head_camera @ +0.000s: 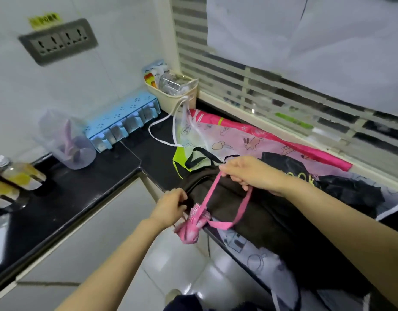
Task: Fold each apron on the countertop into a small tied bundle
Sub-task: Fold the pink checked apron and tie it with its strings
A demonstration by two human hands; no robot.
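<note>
Currently, the right hand [245, 173] is pinching the pink ribbon strap [244, 206], running up-right from the crumpled pink apron bundle [190, 230] gripped by the left hand [171, 207].

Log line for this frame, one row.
phase: tying | left hand: grips pink bundle | right hand: holds pink strap loop | dark apron: lies on countertop

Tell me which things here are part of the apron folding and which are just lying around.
Job: pink bundle, its pink strap in the right hand, left hand, dark brown apron, cartoon-print apron, lime apron, black apron.
Lying about: blue spice rack, cream basket, clear jug, bottles.
</note>
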